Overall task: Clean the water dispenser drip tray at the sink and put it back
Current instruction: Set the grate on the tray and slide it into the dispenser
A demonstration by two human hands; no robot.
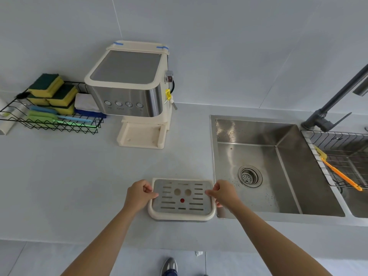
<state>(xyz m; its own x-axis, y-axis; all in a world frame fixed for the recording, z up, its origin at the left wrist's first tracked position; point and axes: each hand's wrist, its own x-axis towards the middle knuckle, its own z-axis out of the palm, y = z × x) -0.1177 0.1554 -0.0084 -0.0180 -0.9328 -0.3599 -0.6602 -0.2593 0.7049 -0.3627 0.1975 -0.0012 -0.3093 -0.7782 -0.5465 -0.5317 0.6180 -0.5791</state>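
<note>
The cream drip tray with its slotted metal grate lies on the grey counter just left of the sink. My left hand grips the tray's left edge, thumb on the grate. At the right edge my right hand grips the tray the same way. The cream and steel water dispenser stands further back on the counter. Its base slot is bare.
A black wire rack with sponges, cloths and brushes stands at the back left. A dark faucet rises behind the sink. Over the right basin hangs a wire drainer holding an orange brush.
</note>
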